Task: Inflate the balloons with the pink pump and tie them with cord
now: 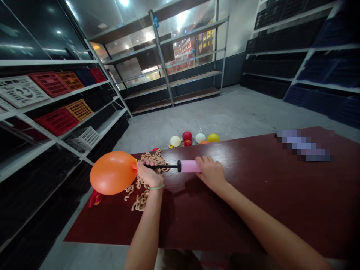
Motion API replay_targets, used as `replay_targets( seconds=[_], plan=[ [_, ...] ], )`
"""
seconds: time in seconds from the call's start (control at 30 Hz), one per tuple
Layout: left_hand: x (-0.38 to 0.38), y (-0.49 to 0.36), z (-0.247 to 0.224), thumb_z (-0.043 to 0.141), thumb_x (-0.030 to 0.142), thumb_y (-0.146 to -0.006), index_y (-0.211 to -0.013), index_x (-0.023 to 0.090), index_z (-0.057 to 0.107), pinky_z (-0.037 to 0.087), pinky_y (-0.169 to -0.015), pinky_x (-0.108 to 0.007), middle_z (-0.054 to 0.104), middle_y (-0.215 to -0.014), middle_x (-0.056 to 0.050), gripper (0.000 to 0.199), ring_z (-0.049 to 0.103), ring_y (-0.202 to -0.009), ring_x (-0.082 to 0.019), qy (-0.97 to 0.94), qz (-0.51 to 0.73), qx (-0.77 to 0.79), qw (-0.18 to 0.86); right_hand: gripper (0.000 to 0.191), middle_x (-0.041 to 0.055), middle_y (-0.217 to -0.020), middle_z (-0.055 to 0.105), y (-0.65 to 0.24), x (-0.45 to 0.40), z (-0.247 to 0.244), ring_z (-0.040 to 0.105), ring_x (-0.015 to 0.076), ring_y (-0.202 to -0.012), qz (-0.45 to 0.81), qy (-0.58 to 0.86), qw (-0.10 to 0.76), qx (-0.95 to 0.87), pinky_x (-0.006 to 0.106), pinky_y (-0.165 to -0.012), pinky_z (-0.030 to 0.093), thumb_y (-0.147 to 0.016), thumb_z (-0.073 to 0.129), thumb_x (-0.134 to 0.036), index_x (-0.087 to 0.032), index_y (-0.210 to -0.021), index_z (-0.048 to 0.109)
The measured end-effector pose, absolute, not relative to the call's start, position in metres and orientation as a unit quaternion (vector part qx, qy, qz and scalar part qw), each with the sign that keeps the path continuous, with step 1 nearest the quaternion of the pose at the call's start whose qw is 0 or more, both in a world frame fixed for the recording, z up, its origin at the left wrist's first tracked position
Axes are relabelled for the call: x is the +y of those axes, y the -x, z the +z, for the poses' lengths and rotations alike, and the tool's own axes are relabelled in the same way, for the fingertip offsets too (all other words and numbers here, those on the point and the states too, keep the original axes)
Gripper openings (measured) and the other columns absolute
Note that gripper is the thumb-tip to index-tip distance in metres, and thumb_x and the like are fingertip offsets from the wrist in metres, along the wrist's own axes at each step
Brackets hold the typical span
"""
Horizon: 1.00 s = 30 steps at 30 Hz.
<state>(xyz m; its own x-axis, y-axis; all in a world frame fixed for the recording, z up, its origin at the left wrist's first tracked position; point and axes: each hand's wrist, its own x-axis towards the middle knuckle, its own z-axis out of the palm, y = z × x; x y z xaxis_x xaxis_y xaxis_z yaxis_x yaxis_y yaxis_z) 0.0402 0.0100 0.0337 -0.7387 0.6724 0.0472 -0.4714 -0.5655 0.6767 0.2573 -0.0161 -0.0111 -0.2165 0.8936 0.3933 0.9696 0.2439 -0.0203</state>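
Observation:
An inflated orange balloon sits at the left, its neck pinched in my left hand. The same hand is closed round the black end of a balloon pump. From there a thin black rod runs right into the pump's pink barrel. My right hand is wrapped round the far end of that barrel. Both hands are above the dark red table. Tan curly pieces lie in a loose heap under and beside my left hand. Where balloon and pump meet is hidden by my fingers.
Several balloons, among them a white balloon and a yellow balloon, show beyond the table's far edge. A red item lies at the left edge. A blurred-out object rests at the right. Shelves with crates stand left.

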Motion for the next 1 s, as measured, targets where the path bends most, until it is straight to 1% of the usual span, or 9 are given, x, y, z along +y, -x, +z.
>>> replay_targets(
  seconds=[0.07,0.17,0.27,0.37,0.47,0.57,0.73,0.9,1.0],
  plan=[
    [0.005,-0.057,0.032,0.051,0.028,-0.086,-0.073,0.021,0.035,0.031,-0.046,-0.021,0.034,-0.061,0.007,0.022,0.036,-0.046,-0.007,-0.171,0.862,0.325,0.351,0.029,0.0077,-0.098,0.063,-0.243,-0.027,-0.01,0.054,0.0234,-0.089,-0.104,0.591,0.166,-0.782,0.032,-0.063,0.028,-0.082,0.065,-0.031,-0.023,-0.108,0.055],
    [0.001,-0.075,0.03,0.053,0.033,-0.087,-0.071,0.022,0.036,0.032,-0.045,-0.022,0.035,-0.058,0.007,0.026,0.036,-0.044,-0.007,-0.201,0.839,0.335,0.379,0.034,0.0073,-0.098,0.063,-0.234,-0.033,-0.01,0.054,0.022,-0.088,-0.084,0.572,0.167,-0.799,0.031,-0.061,0.027,-0.083,0.065,-0.032,-0.022,-0.114,0.053],
    [0.003,-0.068,0.031,0.055,0.033,-0.085,-0.07,0.022,0.035,0.031,-0.044,-0.022,0.033,-0.057,0.008,0.028,0.035,-0.044,-0.007,-0.209,0.828,0.342,0.392,0.036,0.0068,-0.099,0.064,-0.24,-0.026,-0.013,0.054,0.0218,-0.089,-0.08,0.553,0.159,-0.814,0.031,-0.061,0.027,-0.083,0.065,-0.03,-0.023,-0.116,0.054],
    [0.01,-0.043,0.033,0.055,0.029,-0.083,-0.071,0.021,0.033,0.031,-0.046,-0.02,0.032,-0.06,0.008,0.027,0.034,-0.046,-0.006,-0.179,0.841,0.344,0.378,0.039,0.0079,-0.104,0.064,-0.257,-0.011,-0.015,0.053,0.0231,-0.094,-0.106,0.553,0.163,-0.81,0.031,-0.065,0.029,-0.082,0.065,-0.027,-0.024,-0.119,0.054],
    [0.016,-0.019,0.034,0.05,0.028,-0.086,-0.073,0.021,0.032,0.032,-0.047,-0.021,0.031,-0.062,0.008,0.023,0.034,-0.047,-0.006,-0.154,0.856,0.351,0.346,0.043,0.009,-0.109,0.063,-0.279,0.002,-0.017,0.052,0.0247,-0.1,-0.121,0.569,0.177,-0.794,0.032,-0.07,0.031,-0.083,0.063,-0.025,-0.024,-0.125,0.052],
    [0.017,-0.011,0.035,0.046,0.025,-0.086,-0.073,0.021,0.032,0.032,-0.047,-0.022,0.031,-0.062,0.007,0.02,0.032,-0.048,-0.007,-0.142,0.869,0.345,0.326,0.04,0.0085,-0.108,0.063,-0.286,0.005,-0.019,0.052,0.0248,-0.1,-0.104,0.594,0.17,-0.779,0.031,-0.069,0.031,-0.083,0.061,-0.025,-0.023,-0.122,0.053],
    [0.01,-0.035,0.033,0.049,0.022,-0.085,-0.072,0.021,0.033,0.029,-0.046,-0.021,0.031,-0.061,0.007,0.021,0.032,-0.047,-0.007,-0.145,0.866,0.332,0.345,0.032,0.0084,-0.102,0.063,-0.257,-0.016,-0.015,0.054,0.0242,-0.094,-0.078,0.598,0.159,-0.782,0.031,-0.064,0.031,-0.082,0.062,-0.028,-0.024,-0.114,0.055],
    [0.005,-0.073,0.022,0.054,0.031,-0.087,-0.071,0.021,0.035,0.031,-0.045,-0.022,0.034,-0.059,0.007,0.027,0.035,-0.045,-0.007,-0.2,0.827,0.327,0.411,0.042,0.0064,-0.102,0.064,-0.238,-0.027,-0.016,0.056,0.023,-0.092,-0.048,0.571,0.16,-0.803,0.03,-0.06,0.031,-0.083,0.064,-0.033,-0.025,-0.122,0.051],
    [0.007,-0.076,0.02,0.055,0.034,-0.087,-0.07,0.021,0.035,0.033,-0.046,-0.022,0.036,-0.058,0.007,0.029,0.037,-0.044,-0.007,-0.22,0.82,0.331,0.413,0.043,0.0066,-0.105,0.064,-0.247,-0.018,-0.02,0.055,0.023,-0.095,-0.042,0.562,0.149,-0.812,0.03,-0.061,0.031,-0.083,0.064,-0.032,-0.026,-0.123,0.051]
  ],
)
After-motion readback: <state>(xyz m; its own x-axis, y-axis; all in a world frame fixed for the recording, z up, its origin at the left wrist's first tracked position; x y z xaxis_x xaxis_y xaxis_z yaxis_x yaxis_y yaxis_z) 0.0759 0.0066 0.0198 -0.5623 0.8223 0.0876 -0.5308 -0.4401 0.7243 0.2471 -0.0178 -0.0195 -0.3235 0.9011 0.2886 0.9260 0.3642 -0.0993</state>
